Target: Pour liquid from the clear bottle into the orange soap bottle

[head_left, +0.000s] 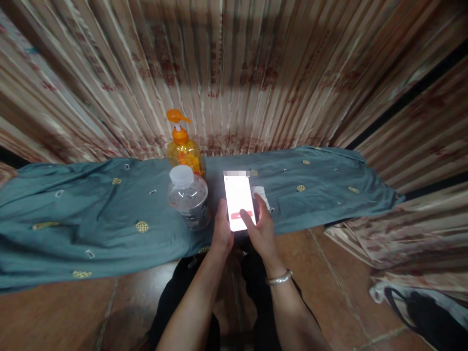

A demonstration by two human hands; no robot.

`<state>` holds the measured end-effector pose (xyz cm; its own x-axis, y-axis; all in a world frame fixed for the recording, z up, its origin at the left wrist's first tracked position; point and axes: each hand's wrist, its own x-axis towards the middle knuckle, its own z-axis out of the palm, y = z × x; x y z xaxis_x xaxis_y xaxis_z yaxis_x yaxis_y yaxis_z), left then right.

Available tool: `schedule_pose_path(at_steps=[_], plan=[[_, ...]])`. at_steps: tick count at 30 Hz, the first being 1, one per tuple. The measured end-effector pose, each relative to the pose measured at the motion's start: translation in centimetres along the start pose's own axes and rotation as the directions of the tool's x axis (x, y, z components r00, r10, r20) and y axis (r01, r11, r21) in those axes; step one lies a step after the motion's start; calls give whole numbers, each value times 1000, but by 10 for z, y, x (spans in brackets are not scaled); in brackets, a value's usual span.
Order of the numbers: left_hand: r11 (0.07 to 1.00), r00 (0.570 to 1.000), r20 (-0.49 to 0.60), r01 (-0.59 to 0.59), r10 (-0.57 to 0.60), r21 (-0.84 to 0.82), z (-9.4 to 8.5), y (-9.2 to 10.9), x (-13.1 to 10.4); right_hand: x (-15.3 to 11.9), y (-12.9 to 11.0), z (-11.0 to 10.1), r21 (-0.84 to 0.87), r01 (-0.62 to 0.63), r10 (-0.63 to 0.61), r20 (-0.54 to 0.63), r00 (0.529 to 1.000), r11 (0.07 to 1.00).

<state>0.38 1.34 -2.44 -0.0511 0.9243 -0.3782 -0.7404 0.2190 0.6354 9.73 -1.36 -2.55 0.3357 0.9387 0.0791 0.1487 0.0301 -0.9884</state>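
A smartphone (238,195) with a bright white screen is held between my two hands, over the front edge of the cloth. My left hand (222,229) grips its left side. Around its right edge are the fingers of my right hand (262,231), while the right thumb rests on or just over a red button low on the screen. A clear, wide jar-like bottle (189,200) with a white lid stands left of the phone. Behind it is an orange pump bottle (183,146). Just right of the phone lies a crumpled white paper or tissue (261,196), partly hidden by my fingers.
A teal patterned cloth (109,209) covers the long surface before me. Pleated floral curtains (234,73) hang behind and at both sides, with dark bars (409,97) at the right. On the tiled floor (329,273), a black and white bag-like bundle (427,312) lies at lower right.
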Motion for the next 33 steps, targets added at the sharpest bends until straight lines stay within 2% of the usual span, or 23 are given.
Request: schedule_pose_path(at_steps=[3,7,14,22,28,33], plan=[[1000,1000,-9,-9,9,1,0,1,-1,2,-2,-1,142,-13,3,72,997,990],[1000,999,-25,-27,27,15,-2,-1,1,4,-2,1,274,-53,40,54,998,960],[995,997,-34,-66,68,70,-6,-4,1,5,8,9,386,-139,133,42,990,912],[991,995,-33,-85,89,104,-5,-1,-3,6,6,17,559,-221,221,68,973,799],[990,995,-41,-86,91,109,-6,-2,-2,7,12,19,548,-240,271,25,962,802],[990,994,-45,-89,95,111,-5,-6,0,8,20,15,470,-163,158,51,986,868]])
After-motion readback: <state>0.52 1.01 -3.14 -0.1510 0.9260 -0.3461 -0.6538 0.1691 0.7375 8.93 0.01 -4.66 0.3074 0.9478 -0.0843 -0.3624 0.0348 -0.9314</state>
